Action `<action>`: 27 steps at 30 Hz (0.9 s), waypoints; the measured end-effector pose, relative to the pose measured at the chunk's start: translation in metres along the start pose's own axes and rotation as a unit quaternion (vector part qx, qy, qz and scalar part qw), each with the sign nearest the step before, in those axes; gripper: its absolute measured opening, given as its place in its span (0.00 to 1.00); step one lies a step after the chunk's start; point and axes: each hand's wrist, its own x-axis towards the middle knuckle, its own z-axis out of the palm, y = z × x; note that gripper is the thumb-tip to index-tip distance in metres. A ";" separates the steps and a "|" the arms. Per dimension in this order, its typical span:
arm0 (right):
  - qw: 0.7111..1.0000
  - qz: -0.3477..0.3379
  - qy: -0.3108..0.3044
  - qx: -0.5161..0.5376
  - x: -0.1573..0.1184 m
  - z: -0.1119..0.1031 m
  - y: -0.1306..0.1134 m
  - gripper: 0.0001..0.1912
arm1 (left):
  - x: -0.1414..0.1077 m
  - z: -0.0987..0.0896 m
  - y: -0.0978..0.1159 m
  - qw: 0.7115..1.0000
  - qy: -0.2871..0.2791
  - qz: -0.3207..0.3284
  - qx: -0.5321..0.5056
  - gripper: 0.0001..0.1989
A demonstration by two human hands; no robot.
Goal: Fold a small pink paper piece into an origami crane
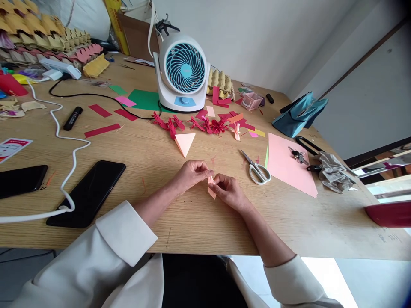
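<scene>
Between my two hands is a small folded strip of peach paper [212, 192], held above the table near its front middle. My left hand [194, 173] pinches its upper end between thumb and fingers. Lower down, my right hand [227, 190] grips the strip from the right side. Just beyond my hands lies a folded peach paper triangle [185, 143]. Scissors [259, 171] with white handles rest to the right, blades pointing away and leftward. Behind the triangle is a row of crumpled, cut red paper pieces [208, 125], with a similar peach one [236, 131] at its right end.
A white fan [184, 70] stands at the back. Two black phones [88, 192] and a white cable [75, 158] lie at left. Pink paper sheets [285, 162] with keys [298, 155] are at right, near a blue bag [297, 115]. Egg cartons [41, 38] fill the far left.
</scene>
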 end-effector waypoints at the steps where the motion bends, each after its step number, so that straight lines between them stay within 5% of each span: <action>1: 1.000 0.001 0.001 -0.006 0.000 0.000 0.000 0.20 | 0.000 0.000 0.000 1.000 0.004 0.002 0.004 0.17; 6: 1.000 0.000 0.003 -0.026 0.001 0.001 0.004 0.20 | 0.000 0.001 0.001 0.999 0.023 0.014 0.035 0.18; 18: 0.995 -0.006 0.094 0.041 0.005 -0.001 0.012 0.23 | -0.002 0.005 0.001 0.996 -0.074 -0.040 -0.037 0.17; 27: 0.992 -0.013 0.081 0.097 0.006 -0.006 0.014 0.17 | 0.000 0.003 -0.003 0.998 0.001 0.025 0.066 0.12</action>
